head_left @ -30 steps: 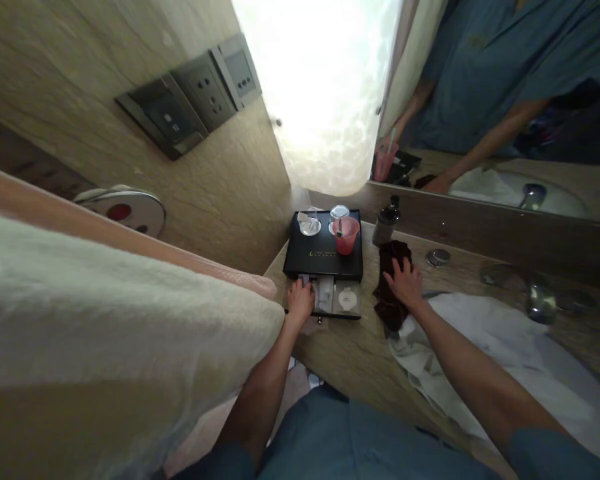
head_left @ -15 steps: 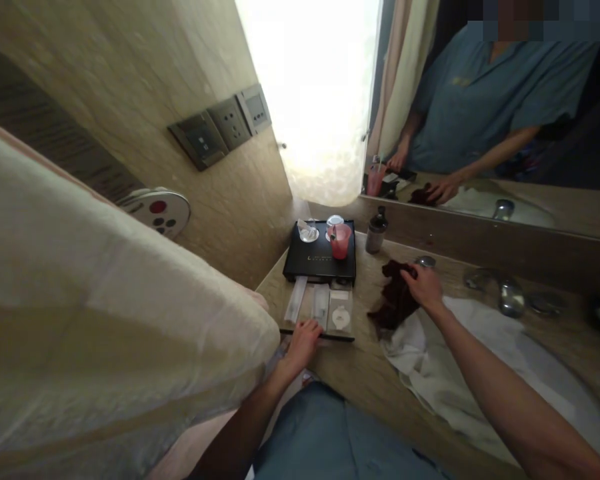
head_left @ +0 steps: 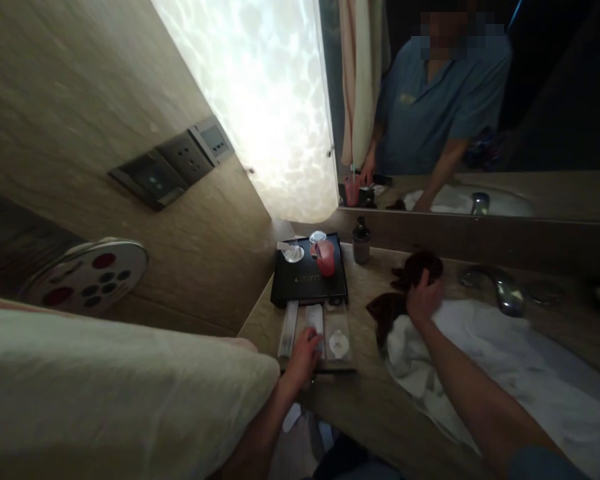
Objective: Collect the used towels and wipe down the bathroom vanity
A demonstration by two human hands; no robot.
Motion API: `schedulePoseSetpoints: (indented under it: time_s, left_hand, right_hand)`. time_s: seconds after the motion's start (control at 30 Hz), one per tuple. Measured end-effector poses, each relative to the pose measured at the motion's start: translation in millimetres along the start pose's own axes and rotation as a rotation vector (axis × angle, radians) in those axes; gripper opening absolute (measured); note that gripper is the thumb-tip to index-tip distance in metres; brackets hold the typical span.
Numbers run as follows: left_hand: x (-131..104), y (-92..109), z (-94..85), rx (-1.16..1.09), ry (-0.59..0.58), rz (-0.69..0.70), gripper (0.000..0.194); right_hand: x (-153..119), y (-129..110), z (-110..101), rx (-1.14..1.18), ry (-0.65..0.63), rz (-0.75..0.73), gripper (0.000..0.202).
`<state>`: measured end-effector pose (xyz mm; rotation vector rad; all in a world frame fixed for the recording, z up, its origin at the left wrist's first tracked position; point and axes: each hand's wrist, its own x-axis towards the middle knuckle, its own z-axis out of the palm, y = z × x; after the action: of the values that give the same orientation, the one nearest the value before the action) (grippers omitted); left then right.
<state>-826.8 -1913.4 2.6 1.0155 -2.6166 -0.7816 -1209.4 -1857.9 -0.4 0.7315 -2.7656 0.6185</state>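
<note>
My right hand (head_left: 426,301) presses and grips a dark brown cloth (head_left: 389,309) on the counter, beside the basin; part of the cloth is bunched up beyond the fingers. My left hand (head_left: 304,359) reaches over the pulled-out drawer of a black box (head_left: 307,288), its bent fingers loosely apart on a white packet (head_left: 314,319). Left of that packet lies a long slim packet (head_left: 289,330), and to the right a clear packet with a round white label (head_left: 339,343). On the box lid stand a pink cup (head_left: 325,259) and glasses.
White towels (head_left: 500,360) fill the basin below the chrome faucet (head_left: 507,293). A dark bottle (head_left: 361,241) stands by the backsplash. At left hangs a pale towel (head_left: 120,387), in front of a wall with sockets (head_left: 183,157). A mirror (head_left: 545,107) is behind the counter.
My left hand has moved from the drawer's front edge in over the packets. The right hand has pushed the brown cloth, which now lies bunched nearer the backsplash. The view has shifted.
</note>
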Motion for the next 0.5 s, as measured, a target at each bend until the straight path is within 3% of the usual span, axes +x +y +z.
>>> schedulePoseSetpoints:
  time_s: [0.1,0.2,0.33,0.43,0.5]
  left_hand:
    - [16.7,-16.3,-12.0,0.030,0.043,-0.029,0.042]
    - [18.0,-34.3,-29.3,0.116,0.107,-0.183,0.039]
    - [0.8,-37.5,-42.9,0.197,0.023,-0.299,0.042]
    - [-3.6,-21.3,-41.5,0.249,-0.002,-0.314,0.031]
    - [2.1,-10.7,-34.5,0.227,0.044,-0.238,0.033]
  right_hand:
    - [-39.3,-8.2,-22.1,-0.011,-0.259,-0.097,0.049]
    - [-50.0,-18.4,-49.1,0.035,-0.484,-0.198,0.049]
    - [-53.4,-51.0,-86.9,0.075,-0.483,-0.283,0.048]
    - [-83.6,-86.0,-109.4,0.098,-0.479,-0.493,0.043]
    - [-111.6,-106.8,-118.0,0.072,-0.535,-0.618,0.038]
